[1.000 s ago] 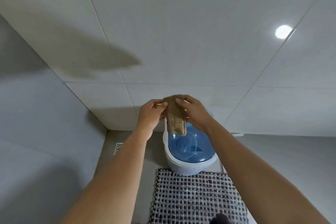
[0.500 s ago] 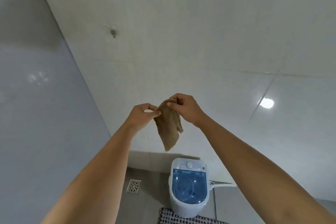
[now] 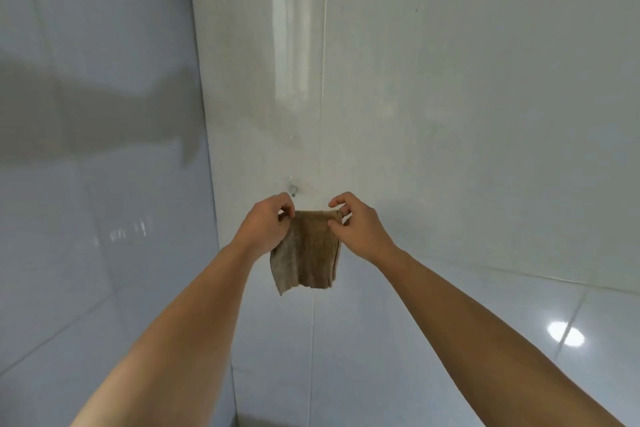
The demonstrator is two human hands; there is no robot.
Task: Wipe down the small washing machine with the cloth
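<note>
A small tan-brown cloth (image 3: 306,253) hangs flat in front of the white tiled wall, held by its top edge. My left hand (image 3: 266,225) pinches the upper left corner and my right hand (image 3: 356,225) pinches the upper right corner. Both arms reach forward and up. The small washing machine is out of view, below the frame.
A small metal wall hook or screw (image 3: 292,189) sits on the white wall just above the cloth. The corner between the grey-blue left wall (image 3: 104,218) and the white wall (image 3: 450,114) runs down the frame left of my hands.
My view has tilted upward, so the washing machine and mat have dropped out of frame. The cloth, bunched between my hands before, is now spread flat between them, just below the wall hook.
</note>
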